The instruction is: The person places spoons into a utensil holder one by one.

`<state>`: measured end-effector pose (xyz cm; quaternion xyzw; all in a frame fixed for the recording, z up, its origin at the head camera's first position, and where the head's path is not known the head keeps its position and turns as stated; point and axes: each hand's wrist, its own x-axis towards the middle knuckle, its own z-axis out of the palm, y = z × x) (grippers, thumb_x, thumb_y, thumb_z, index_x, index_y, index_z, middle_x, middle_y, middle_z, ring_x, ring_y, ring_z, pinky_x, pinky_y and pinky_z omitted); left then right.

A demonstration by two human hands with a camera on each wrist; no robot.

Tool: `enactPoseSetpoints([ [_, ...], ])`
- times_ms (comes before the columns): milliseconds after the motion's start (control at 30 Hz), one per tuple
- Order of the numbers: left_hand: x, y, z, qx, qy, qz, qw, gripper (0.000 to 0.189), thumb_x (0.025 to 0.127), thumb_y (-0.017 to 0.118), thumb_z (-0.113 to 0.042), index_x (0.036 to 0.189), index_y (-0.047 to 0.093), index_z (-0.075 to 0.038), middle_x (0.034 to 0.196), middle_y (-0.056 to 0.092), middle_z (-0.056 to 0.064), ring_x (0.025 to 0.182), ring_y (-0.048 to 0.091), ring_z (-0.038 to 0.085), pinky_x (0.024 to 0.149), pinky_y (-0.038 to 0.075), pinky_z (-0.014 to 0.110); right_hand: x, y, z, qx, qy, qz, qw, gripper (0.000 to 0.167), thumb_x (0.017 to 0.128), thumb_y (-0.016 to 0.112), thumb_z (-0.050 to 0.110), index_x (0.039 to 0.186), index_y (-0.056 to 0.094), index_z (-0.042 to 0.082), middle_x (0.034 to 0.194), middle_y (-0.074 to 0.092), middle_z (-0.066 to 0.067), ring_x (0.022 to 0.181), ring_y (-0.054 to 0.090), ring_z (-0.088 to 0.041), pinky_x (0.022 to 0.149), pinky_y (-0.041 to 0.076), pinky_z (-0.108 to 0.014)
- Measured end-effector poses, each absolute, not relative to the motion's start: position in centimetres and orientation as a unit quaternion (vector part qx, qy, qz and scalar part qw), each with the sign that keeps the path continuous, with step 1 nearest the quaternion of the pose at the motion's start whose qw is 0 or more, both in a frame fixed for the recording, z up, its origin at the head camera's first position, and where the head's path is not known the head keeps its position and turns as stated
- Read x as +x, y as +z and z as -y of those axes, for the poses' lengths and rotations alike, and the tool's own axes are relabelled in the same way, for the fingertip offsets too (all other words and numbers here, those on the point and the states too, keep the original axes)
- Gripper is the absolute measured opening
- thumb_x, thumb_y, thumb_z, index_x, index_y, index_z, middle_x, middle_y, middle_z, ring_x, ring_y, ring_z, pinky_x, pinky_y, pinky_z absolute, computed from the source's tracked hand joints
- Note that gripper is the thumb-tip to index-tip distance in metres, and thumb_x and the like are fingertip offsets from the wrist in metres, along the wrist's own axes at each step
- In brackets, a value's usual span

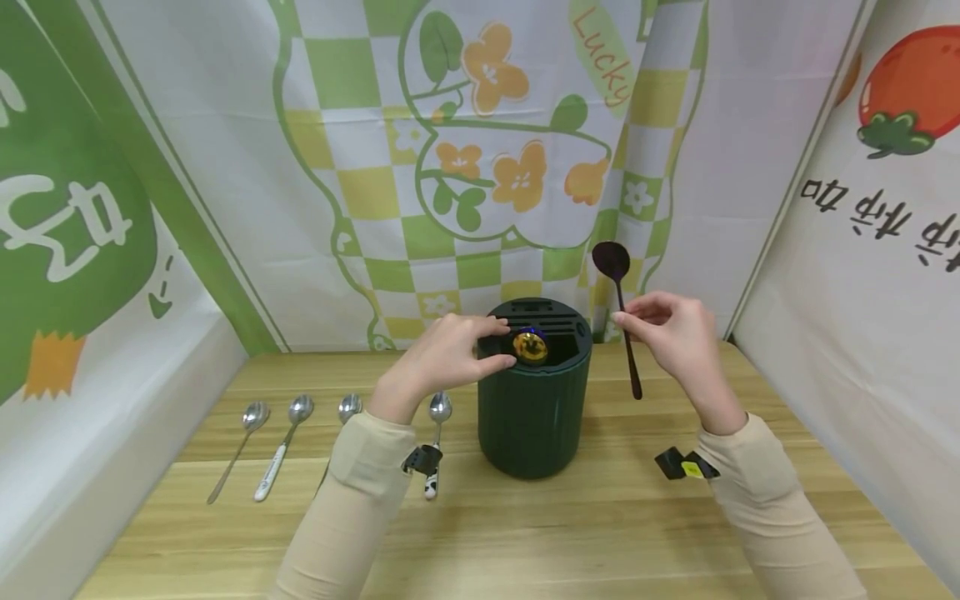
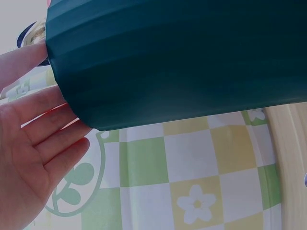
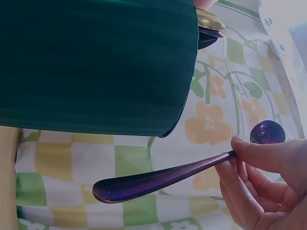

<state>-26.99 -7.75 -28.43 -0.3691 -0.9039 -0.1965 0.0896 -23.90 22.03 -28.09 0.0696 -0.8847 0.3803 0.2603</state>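
A dark purple spoon (image 1: 619, 287) stands in the air right of the dark green utensil holder (image 1: 532, 425), its bowl up and its handle slanting down. Between thumb and fingertips my right hand (image 1: 671, 329) pinches its handle; the right wrist view shows that handle (image 3: 163, 178) pointing toward the holder's side. My left hand (image 1: 450, 354) touches the holder's rim, and its fingers (image 2: 60, 120) look straight in the left wrist view. Close to the left thumb, a shiny round gold piece with a blue-purple edge (image 1: 531, 346), like a spoon's bowl, shows at the holder's opening.
Several metal spoons lie in a row on the wooden table (image 1: 615, 533) left of the holder, among them a plain one (image 1: 238, 450), a white-handled one (image 1: 277, 462) and one with a black-and-white handle (image 1: 435, 437). A checked, flowered curtain (image 1: 375, 200) hangs behind.
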Motion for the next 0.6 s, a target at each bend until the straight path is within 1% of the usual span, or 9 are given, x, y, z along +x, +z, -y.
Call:
enactPoseSetpoints([
  [167,-27.0,-28.5,7.8,-0.369,-0.199,0.904,0.088,0.050,0.090,0.060,-0.045,0.129,0.060,-0.013,0.135,0.057,0.002,0.087,0.067,0.015,0.089,0.051,0.034,-23.9,-27.8,-21.8,0.077,0.380,0.882,0.268,0.026,0.084,0.072,0.032,0.092,0.072,0.007,0.085,0.072,-0.010,0.062,0.063,0.003,0.054,0.052,-0.019],
  [200,-27.0,-28.5,7.8,-0.369,-0.200,0.904,0.087,0.050,0.091,0.060,-0.045,0.129,0.060,-0.013,0.135,0.057,0.002,0.086,0.067,0.015,0.088,0.051,0.034,-23.9,-27.7,-21.8,0.079,0.379,0.882,0.270,0.026,0.084,0.072,0.032,0.092,0.072,0.008,0.084,0.072,-0.010,0.062,0.062,0.004,0.054,0.052,-0.019],
  [400,-27.0,-28.5,7.8,-0.369,-0.200,0.903,0.090,0.050,0.091,0.060,-0.045,0.128,0.061,-0.013,0.135,0.057,0.002,0.098,0.066,0.018,0.092,0.050,0.036,-24.0,-27.2,-21.4,0.088,0.382,0.877,0.277,0.028,0.084,0.072,0.035,0.093,0.072,0.008,0.084,0.072,-0.009,0.062,0.062,0.005,0.055,0.051,-0.018],
  [600,-27.1,-28.5,7.8,-0.371,-0.194,0.903,0.094,0.050,0.090,0.060,-0.045,0.128,0.061,-0.013,0.134,0.058,0.002,0.106,0.065,0.020,0.095,0.049,0.038,-24.1,-26.8,-20.8,0.092,0.377,0.877,0.283,0.027,0.084,0.072,0.034,0.093,0.072,0.009,0.083,0.073,-0.009,0.061,0.062,0.006,0.053,0.049,-0.018],
])
